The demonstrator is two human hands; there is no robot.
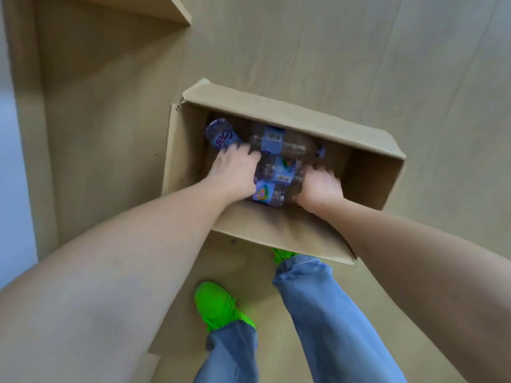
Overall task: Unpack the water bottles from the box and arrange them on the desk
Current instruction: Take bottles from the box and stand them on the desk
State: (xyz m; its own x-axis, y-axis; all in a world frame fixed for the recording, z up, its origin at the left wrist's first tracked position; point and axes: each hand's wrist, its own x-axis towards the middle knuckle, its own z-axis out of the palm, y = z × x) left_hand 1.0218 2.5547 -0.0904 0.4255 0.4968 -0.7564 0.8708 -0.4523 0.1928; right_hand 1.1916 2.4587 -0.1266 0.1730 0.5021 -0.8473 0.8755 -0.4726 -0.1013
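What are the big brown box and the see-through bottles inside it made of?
The open brown cardboard box looks like matte corrugated cardboard: dull tan walls, folded flaps, a torn corner. The clear water bottles with blue labels seem thin glossy plastic: transparent, ridged, with shiny paper or film labels.

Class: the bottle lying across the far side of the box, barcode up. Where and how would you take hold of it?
Probably round the labelled middle of the barcode bottle, coming from above. It lies on its side atop the other bottles, its waist exposed; the cardboard box walls block sideways approaches.
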